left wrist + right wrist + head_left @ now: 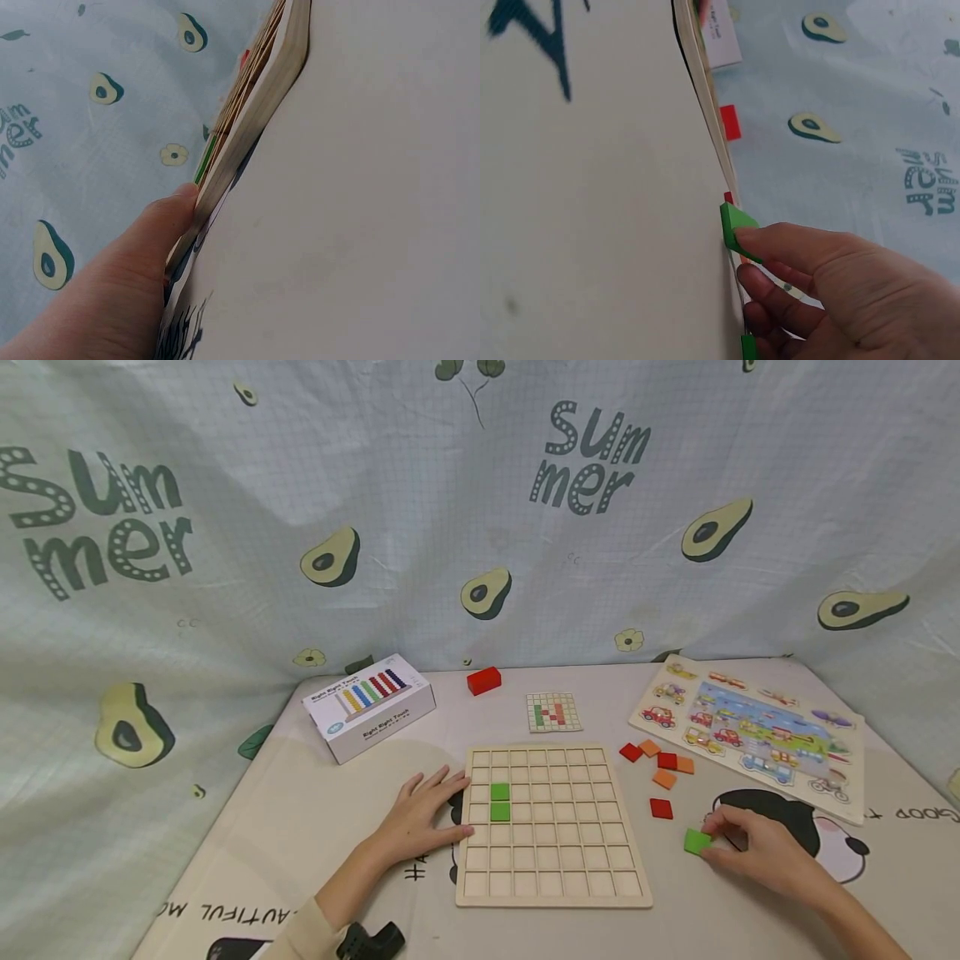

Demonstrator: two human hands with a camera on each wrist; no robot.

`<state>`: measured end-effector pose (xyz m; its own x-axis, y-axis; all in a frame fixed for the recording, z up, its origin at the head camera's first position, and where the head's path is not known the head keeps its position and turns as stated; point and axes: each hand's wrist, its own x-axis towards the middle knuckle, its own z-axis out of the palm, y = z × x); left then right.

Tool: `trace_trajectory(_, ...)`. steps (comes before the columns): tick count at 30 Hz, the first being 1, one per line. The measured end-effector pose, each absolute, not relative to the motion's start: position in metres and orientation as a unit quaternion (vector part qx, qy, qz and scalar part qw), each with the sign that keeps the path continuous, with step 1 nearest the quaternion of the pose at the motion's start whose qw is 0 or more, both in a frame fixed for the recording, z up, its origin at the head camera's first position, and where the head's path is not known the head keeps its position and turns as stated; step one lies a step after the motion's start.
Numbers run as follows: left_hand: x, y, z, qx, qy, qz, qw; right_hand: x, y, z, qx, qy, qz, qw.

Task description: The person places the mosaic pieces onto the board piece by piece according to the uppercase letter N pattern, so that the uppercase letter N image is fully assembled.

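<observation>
A square wooden grid board (555,860) lies on the table with two green tiles (500,802) one above the other in a column near its left side. The fingers of my left hand (416,821) are spread along the board's left edge, thumb and fingertips touching it. In the left wrist view, the thumb (161,217) presses against the board's side (262,105). Right of the board, my right hand (761,852) pinches a green square tile (697,842) between thumb and fingers. That tile (736,225) is tilted in the right wrist view, and another green piece (748,347) shows below it.
Several red and orange tiles (664,762) lie right of the board. Behind it are a small pattern card (553,712) and a red block (484,681). A white box (369,707) stands back left; a vehicle picture puzzle (750,735) lies at the right.
</observation>
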<state>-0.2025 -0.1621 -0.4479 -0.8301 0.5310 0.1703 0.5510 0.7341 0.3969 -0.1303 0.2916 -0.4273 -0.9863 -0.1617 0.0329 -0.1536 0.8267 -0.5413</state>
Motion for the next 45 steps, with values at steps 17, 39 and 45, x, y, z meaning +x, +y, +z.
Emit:
trace_trajectory(17, -0.203, -0.162, -0.450, -0.290, -0.931, -0.219, 0.025, -0.134, 0.286, -0.423, -0.070, 0.939, -0.335, -0.020)
trace_trajectory(39, -0.203, -0.163, -0.450, -0.302, -0.926, -0.224, 0.032, -0.153, 0.251, -0.415, -0.148, 0.900, -0.409, -0.028)
trace_trajectory(45, -0.203, -0.163, -0.451, -0.307, -0.924, -0.224, 0.044, -0.160, 0.237, -0.418, -0.187, 0.883, -0.429, -0.036)
